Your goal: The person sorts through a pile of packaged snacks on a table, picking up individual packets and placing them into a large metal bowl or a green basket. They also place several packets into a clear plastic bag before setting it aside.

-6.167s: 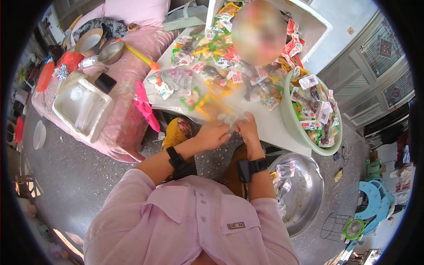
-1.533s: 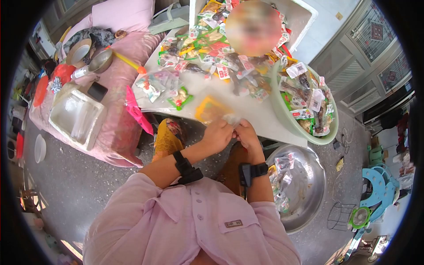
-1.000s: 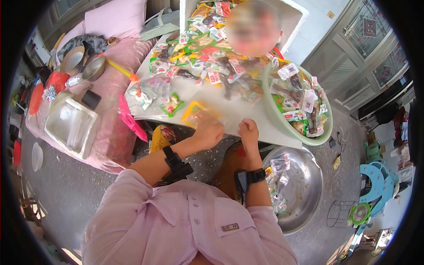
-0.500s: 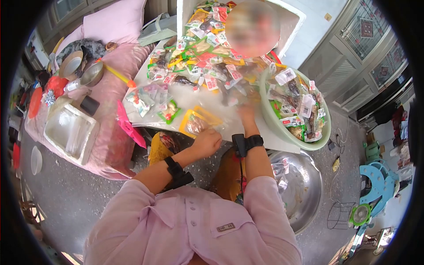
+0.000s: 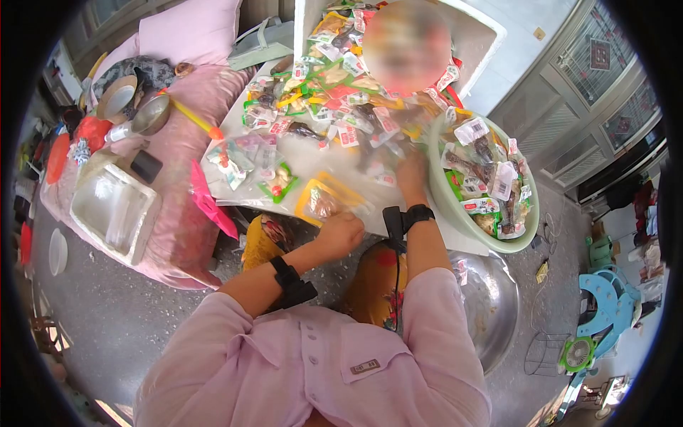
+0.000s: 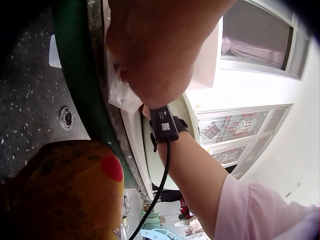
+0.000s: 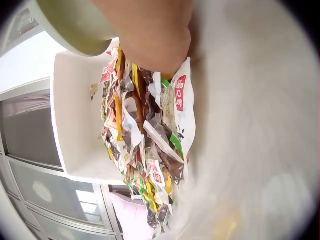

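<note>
My left hand (image 5: 343, 235) is at the table's front edge, fingers curled in at the lower corner of a clear food packet with a yellow border (image 5: 324, 201). In the left wrist view the left hand (image 6: 155, 55) covers most of its clear plastic (image 6: 124, 97). My right hand (image 5: 411, 174), somewhat blurred, reaches over the white table beside the green basin (image 5: 455, 220). From the right wrist, the right hand (image 7: 155, 40) is right at a heap of packets (image 7: 145, 130); its fingertips are hidden. A green-edged packet (image 5: 282, 183) lies left of the yellow one.
Food packets fill the basin and spill from a white foam box (image 5: 480, 43). Clear plastic bags (image 5: 245, 156) lie at the table's left. A steel bowl (image 5: 494, 313) stands on the floor at right, partly under my arm. A pink bed (image 5: 206, 92) stands at left.
My hands, earlier together over the yellow-bordered packet, have parted. The right hand has moved forward and right to the packets by the basin; the left stays at the yellow-bordered packet.
</note>
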